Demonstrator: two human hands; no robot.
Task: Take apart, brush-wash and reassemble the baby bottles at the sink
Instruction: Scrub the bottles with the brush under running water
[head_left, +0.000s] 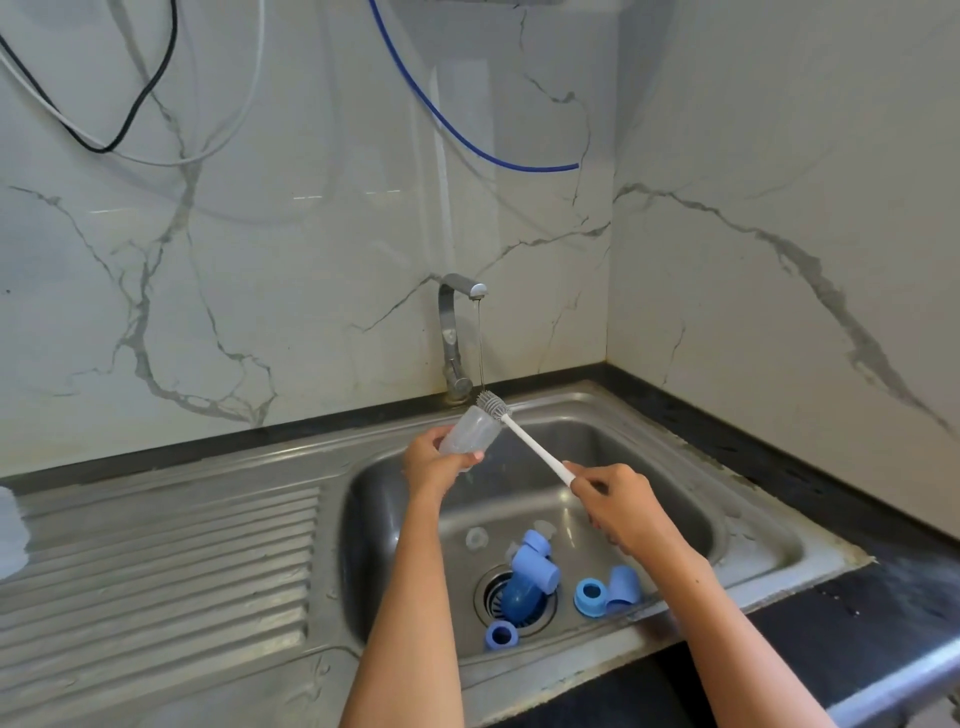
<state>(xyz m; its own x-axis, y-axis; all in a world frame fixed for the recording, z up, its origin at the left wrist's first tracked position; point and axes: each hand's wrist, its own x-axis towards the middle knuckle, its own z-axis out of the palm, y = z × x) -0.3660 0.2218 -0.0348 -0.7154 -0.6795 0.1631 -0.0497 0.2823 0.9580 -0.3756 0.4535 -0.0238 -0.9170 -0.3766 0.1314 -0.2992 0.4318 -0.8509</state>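
Two hands work above the sink (753, 540). The left hand (434, 465) grasps a clear bottle (470, 434), fingers and thumb curled round its body, tilted with its open mouth toward the right. The right hand (615, 501) grips the white handle of a bottle brush (524, 439), whose grey bristled head sits just at the bottle's mouth, up and to the left of that hand. A thin stream of water falls from the tap (457, 332) onto the brush head, beyond both hands. Below the hands, on the sink floor, lie blue parts: a blue bottle (519, 595) over the drain, a blue cap (543, 569) resting on it, a ring (501, 635) near the left forearm, and another ring (590, 597) touching a second cap (623, 587) under the right forearm. Two clear teats (476, 538) lie between the forearms.
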